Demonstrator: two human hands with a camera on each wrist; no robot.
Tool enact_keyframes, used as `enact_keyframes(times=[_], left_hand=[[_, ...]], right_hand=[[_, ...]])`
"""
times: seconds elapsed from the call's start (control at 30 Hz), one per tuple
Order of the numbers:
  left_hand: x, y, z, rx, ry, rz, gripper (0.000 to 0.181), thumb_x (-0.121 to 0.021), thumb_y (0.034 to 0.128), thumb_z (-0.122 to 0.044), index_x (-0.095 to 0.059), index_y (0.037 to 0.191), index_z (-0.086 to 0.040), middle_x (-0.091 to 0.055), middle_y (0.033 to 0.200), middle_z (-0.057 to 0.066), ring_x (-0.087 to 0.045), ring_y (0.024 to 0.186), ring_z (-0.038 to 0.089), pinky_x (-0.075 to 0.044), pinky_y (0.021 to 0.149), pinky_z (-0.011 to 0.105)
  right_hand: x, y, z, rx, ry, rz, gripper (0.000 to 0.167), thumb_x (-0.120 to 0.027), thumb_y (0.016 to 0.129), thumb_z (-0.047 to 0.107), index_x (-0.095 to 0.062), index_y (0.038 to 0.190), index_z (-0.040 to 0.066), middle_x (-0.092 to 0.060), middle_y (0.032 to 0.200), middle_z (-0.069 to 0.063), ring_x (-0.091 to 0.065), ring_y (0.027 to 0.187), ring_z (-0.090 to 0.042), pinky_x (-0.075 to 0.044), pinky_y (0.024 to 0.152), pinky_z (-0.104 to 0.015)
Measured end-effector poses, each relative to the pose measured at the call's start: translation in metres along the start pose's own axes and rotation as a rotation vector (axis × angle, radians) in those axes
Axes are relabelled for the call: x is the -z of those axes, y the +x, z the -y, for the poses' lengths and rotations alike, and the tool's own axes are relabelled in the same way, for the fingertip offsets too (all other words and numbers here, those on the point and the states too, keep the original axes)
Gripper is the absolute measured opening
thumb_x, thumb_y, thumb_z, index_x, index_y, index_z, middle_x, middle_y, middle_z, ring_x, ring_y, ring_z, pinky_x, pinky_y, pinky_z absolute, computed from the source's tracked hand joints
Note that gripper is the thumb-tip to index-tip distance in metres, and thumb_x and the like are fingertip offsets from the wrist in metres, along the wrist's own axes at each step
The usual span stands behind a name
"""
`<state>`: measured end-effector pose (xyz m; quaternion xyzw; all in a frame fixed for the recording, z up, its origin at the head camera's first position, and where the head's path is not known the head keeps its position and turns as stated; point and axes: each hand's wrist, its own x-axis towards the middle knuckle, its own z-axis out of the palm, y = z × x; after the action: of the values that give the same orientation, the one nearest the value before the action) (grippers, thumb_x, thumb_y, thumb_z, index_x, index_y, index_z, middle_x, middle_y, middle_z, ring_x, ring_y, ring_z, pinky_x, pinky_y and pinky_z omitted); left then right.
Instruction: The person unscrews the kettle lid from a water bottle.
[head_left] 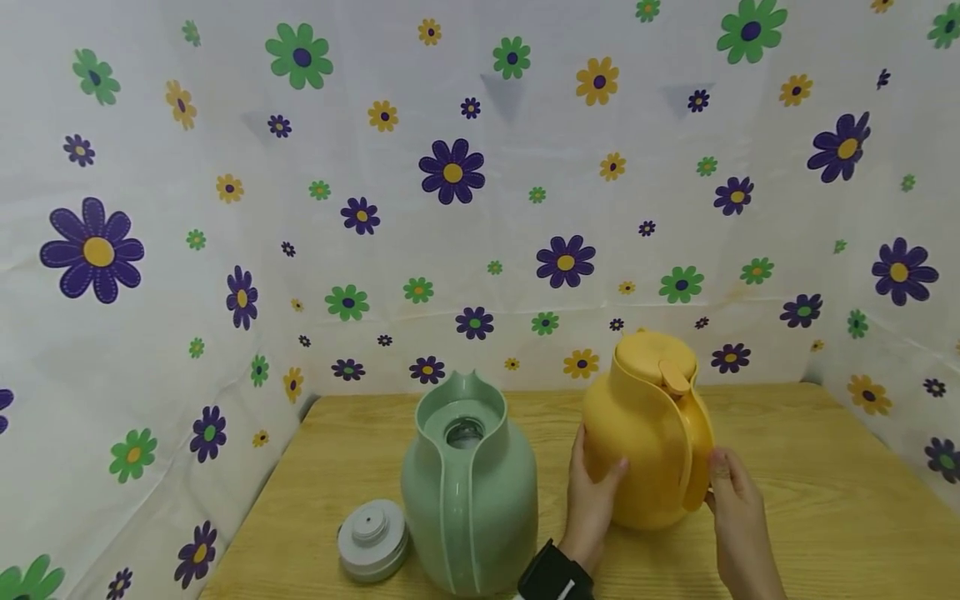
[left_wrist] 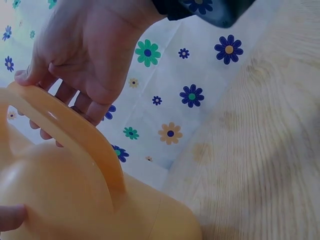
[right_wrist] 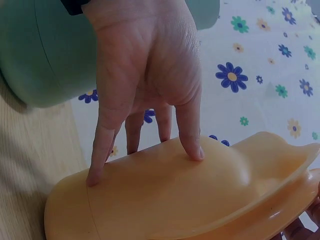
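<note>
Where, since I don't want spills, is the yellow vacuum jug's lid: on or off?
On: in the head view, the lid sits atop the yellow vacuum jug, its lever lying toward the handle. Tightness: cannot tell.

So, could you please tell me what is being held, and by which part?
The yellow jug: one grip is on its handle, the other grip on its body.
</note>
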<state>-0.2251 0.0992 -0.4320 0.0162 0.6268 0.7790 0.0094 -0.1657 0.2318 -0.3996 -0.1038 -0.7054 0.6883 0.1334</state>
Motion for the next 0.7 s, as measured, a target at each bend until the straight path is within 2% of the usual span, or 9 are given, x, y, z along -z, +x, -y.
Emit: enact_keyframes(times=[0.17, 0.23, 0.37, 0.43, 0.47, 0.5, 0.6, 0.7], left_hand=[[0.008, -0.008, -0.003, 0.023, -0.012, 0.015, 0.074, -0.067, 0.0845, -0.012, -0.024, 0.144, -0.007, -0.022, 0.146, 0.019, -0.017, 0.132, 0.039, -0.018, 0.102, 0.054], [0.010, -0.010, -0.004, 0.049, -0.013, 0.020, 0.075, -0.067, 0.0845, -0.013, -0.023, 0.145, -0.008, -0.021, 0.146, 0.020, -0.016, 0.132, 0.040, -0.018, 0.102, 0.055], [0.015, -0.014, -0.005, 0.099, 0.002, 0.033, 0.076, -0.067, 0.0846, -0.016, -0.022, 0.146, -0.010, -0.018, 0.146, 0.022, -0.012, 0.132, 0.041, -0.016, 0.101, 0.057], [0.019, -0.017, -0.005, 0.100, 0.008, 0.038, 0.076, -0.067, 0.0851, -0.016, -0.021, 0.146, -0.010, -0.017, 0.147, 0.022, -0.011, 0.132, 0.042, -0.015, 0.101, 0.058], [0.020, -0.018, -0.005, 0.094, 0.009, 0.042, 0.076, -0.067, 0.0854, -0.016, -0.020, 0.146, -0.010, -0.017, 0.147, 0.022, -0.011, 0.132, 0.043, -0.015, 0.101, 0.058], [0.022, -0.020, -0.006, 0.087, 0.012, 0.044, 0.076, -0.066, 0.0857, -0.016, -0.020, 0.146, -0.009, -0.017, 0.147, 0.022, -0.011, 0.132, 0.043, -0.014, 0.101, 0.059], [0.026, -0.026, -0.007, 0.061, 0.015, 0.045, 0.076, -0.066, 0.0859, -0.014, -0.020, 0.146, -0.007, -0.016, 0.146, 0.024, -0.011, 0.131, 0.044, -0.014, 0.101, 0.059], [0.029, -0.032, -0.009, 0.051, 0.034, 0.042, 0.076, -0.066, 0.0855, -0.013, -0.020, 0.146, -0.008, -0.016, 0.145, 0.027, -0.012, 0.131, 0.045, -0.014, 0.101, 0.059]], right_hand=[[-0.003, -0.010, -0.001, -0.001, 0.021, 0.009, 0.055, -0.027, 0.094, 0.050, -0.036, 0.110, -0.002, -0.043, 0.109, -0.003, -0.039, 0.104, -0.009, -0.025, 0.099, -0.049], [-0.005, -0.014, -0.003, 0.008, 0.027, 0.000, 0.053, -0.028, 0.095, 0.048, -0.038, 0.108, -0.002, -0.045, 0.105, 0.000, -0.040, 0.102, -0.007, -0.030, 0.098, -0.039], [-0.008, -0.022, -0.007, 0.029, 0.040, -0.036, 0.041, -0.032, 0.097, 0.041, -0.047, 0.103, 0.004, -0.049, 0.102, 0.004, -0.044, 0.099, -0.004, -0.038, 0.083, -0.016], [-0.010, -0.025, -0.008, 0.028, 0.039, -0.053, 0.037, -0.033, 0.097, 0.040, -0.050, 0.101, 0.007, -0.050, 0.101, 0.006, -0.045, 0.098, -0.002, -0.039, 0.077, -0.012], [-0.011, -0.026, -0.009, 0.024, 0.040, -0.058, 0.035, -0.033, 0.097, 0.039, -0.051, 0.100, 0.009, -0.050, 0.101, 0.007, -0.045, 0.098, -0.001, -0.039, 0.077, -0.012], [-0.011, -0.028, -0.009, 0.022, 0.048, -0.059, 0.035, -0.034, 0.097, 0.039, -0.051, 0.101, 0.008, -0.051, 0.101, 0.008, -0.045, 0.099, -0.001, -0.039, 0.083, -0.017], [-0.013, -0.033, -0.010, 0.018, 0.027, -0.073, 0.035, -0.034, 0.097, 0.038, -0.052, 0.101, 0.009, -0.052, 0.098, 0.014, -0.046, 0.097, 0.004, -0.041, 0.082, -0.016], [-0.013, -0.038, -0.012, 0.048, 0.033, -0.081, 0.030, -0.035, 0.098, 0.034, -0.054, 0.098, 0.012, -0.053, 0.094, 0.016, -0.047, 0.092, 0.006, -0.043, 0.078, -0.015]])
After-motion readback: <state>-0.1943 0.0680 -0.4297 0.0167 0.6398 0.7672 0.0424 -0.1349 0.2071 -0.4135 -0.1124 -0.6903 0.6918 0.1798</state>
